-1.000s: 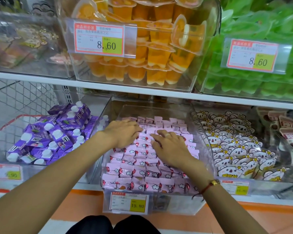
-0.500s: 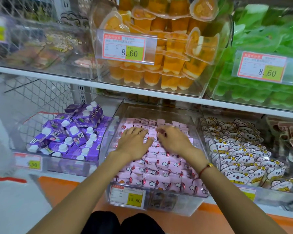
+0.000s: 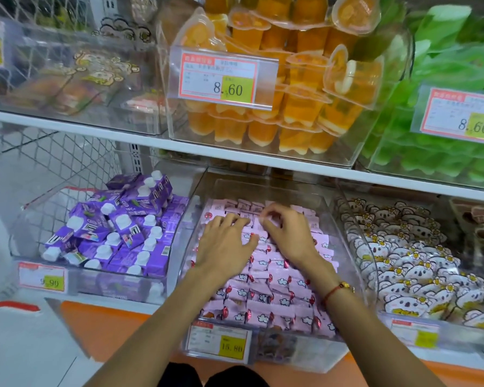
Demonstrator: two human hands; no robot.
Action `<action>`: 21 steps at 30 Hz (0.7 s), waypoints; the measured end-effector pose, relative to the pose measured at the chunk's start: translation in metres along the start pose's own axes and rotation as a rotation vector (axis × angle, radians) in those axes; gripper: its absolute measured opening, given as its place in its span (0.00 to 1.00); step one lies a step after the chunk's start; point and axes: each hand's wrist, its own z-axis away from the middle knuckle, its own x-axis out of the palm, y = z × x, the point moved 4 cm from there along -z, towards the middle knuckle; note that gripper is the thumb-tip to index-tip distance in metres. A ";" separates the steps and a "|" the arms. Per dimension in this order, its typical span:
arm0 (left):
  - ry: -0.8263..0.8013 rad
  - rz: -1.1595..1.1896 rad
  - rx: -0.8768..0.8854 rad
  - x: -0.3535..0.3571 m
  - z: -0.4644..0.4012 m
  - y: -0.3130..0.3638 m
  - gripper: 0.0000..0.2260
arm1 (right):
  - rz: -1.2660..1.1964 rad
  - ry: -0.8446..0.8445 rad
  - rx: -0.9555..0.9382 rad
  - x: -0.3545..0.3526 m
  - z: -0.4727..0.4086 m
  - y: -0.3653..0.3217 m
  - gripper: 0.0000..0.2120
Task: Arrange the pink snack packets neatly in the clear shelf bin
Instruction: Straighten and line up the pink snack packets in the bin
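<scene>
Both your hands have slid toward the back of the bin [image 3: 344, 247] since a second ago, when they lay over the middle rows, and your view has dropped closer to the shelf. Your left hand [image 3: 224, 244] rests flat on the packets [image 3: 274, 297], fingers spread and released, tips reaching the back rows. Your right hand [image 3: 288, 236] sits just beside it, fingers curled, with thumb and forefinger pinching at a packet in the back rows; whether that packet is lifted you cannot tell from here. A red bracelet [image 3: 336, 289] circles your right wrist.

Pink packets fill the bin in overlapping rows from its front wall to its back. A tag [image 3: 218, 342] reading 15.80 hangs on the bin's front. Left of the bin, purple cartons [image 3: 118, 233] are heaped in another clear container. Right of the bin lie white koala-print packs [image 3: 408, 263]. On the shelf above the bin, orange jelly cups [image 3: 288, 107] are stacked behind a tag reading 8.60, with green cups [image 3: 444, 65] to their right.
</scene>
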 end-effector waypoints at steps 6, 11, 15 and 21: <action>0.045 -0.003 0.021 -0.001 0.001 0.000 0.23 | -0.301 0.339 -0.030 -0.025 0.003 -0.013 0.02; 0.243 0.513 -0.037 -0.018 0.008 0.003 0.21 | -0.655 0.581 0.110 -0.040 0.012 -0.006 0.01; 0.343 0.800 0.104 -0.031 0.013 0.012 0.25 | -0.992 0.459 0.446 -0.028 0.009 0.011 0.05; 0.328 0.878 0.142 -0.029 0.013 0.010 0.18 | -1.335 0.343 0.567 -0.021 0.011 0.012 0.07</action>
